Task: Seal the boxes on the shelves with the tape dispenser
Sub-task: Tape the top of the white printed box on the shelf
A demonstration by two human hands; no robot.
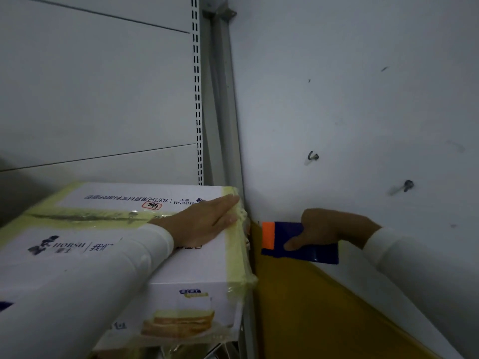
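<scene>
A white printed carton (pixel 191 265) sits on the shelf at lower left, with yellowish tape running along its top seam and down its right edge. My left hand (pixel 204 222) lies flat on the carton top, fingers straight, pressing the tape near the right edge. To the right of the carton, my right hand (pixel 321 229) grips a dark blue tape dispenser (pixel 298 242) with an orange front strip. The dispenser is held just off the carton's right side, close to the taped edge.
A grey perforated shelf upright (pixel 197 99) and a metal post (pixel 225 99) stand behind the carton. A white wall (pixel 363 99) with screws (pixel 408 185) is on the right. A yellow-brown panel (pixel 311 307) slopes down below the dispenser.
</scene>
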